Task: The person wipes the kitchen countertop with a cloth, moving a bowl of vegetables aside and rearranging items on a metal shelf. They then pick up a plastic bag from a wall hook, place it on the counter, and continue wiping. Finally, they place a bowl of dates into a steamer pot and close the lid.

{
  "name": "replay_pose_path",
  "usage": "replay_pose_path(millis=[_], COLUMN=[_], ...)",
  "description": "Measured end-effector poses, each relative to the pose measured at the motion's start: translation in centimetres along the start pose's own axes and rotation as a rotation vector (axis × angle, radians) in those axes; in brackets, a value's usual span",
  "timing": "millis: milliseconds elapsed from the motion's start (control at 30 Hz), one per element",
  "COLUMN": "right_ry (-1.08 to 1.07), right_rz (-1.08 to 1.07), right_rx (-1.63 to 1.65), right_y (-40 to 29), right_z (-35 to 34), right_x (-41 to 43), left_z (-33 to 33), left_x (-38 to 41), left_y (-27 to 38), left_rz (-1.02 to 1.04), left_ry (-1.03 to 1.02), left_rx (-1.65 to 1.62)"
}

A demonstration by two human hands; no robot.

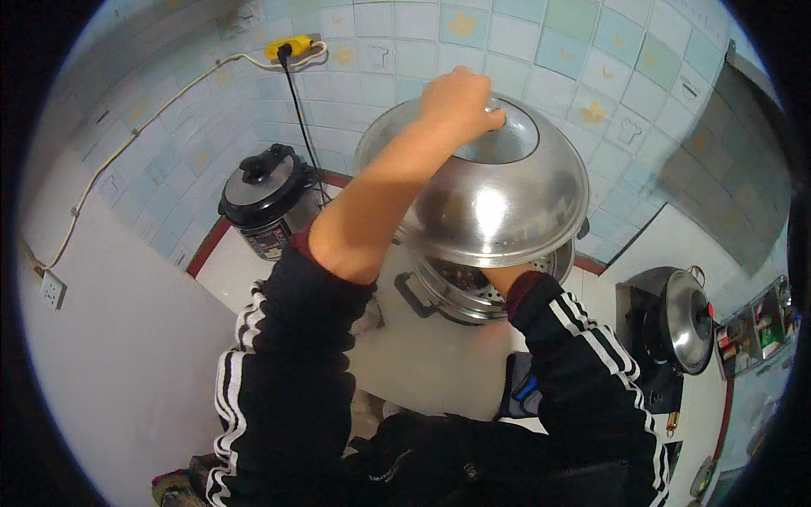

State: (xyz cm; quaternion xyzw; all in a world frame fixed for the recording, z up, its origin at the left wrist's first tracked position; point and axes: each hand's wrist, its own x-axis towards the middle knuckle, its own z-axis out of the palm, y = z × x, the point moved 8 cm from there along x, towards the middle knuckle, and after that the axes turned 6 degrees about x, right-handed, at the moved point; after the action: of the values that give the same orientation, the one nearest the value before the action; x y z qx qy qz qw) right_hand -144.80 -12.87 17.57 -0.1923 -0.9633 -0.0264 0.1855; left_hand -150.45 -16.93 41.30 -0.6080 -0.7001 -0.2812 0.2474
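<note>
My left hand (460,104) grips the knob of a large domed steel lid (500,203) with a glass window in its top. The lid is held raised and tilted above a steel steamer pot (453,304) with black side handles. Dark pieces of food (461,277) lie on the perforated steamer tray at the near left, seen under the lid's rim. My right forearm (507,277) reaches in beneath the lid over the tray; the lid hides my right hand, so what it touches does not show.
An electric pressure cooker (269,196) stands at the back left by the tiled wall. A black cord runs to a yellow socket strip (289,47). Right of the steamer, a lidded wok (687,323) sits on a stove. A dark cloth (523,386) lies at the counter's near edge.
</note>
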Motion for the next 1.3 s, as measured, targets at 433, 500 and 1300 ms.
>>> replay_pose_path(millis=[433, 500, 1300], right_ry=[0.426, 0.347, -0.698], right_rz=[-0.29, -0.38, 0.127], right_rx=[0.172, 0.308, 0.468], right_y=[-1.4, -1.1, 2.2], right_z=[-11.1, -11.5, -0.9], right_x=[-2.3, -3.4, -8.8], left_z=[1.3, 1.2, 1.6], left_x=[0.3, -0.5, -1.0], left_y=[-1.7, -2.9, -2.5], left_rz=[0.006, -0.001, -0.031], left_ry=[-0.039, -0.024, -0.059], left_rx=[-0.067, 0.012, -0.02])
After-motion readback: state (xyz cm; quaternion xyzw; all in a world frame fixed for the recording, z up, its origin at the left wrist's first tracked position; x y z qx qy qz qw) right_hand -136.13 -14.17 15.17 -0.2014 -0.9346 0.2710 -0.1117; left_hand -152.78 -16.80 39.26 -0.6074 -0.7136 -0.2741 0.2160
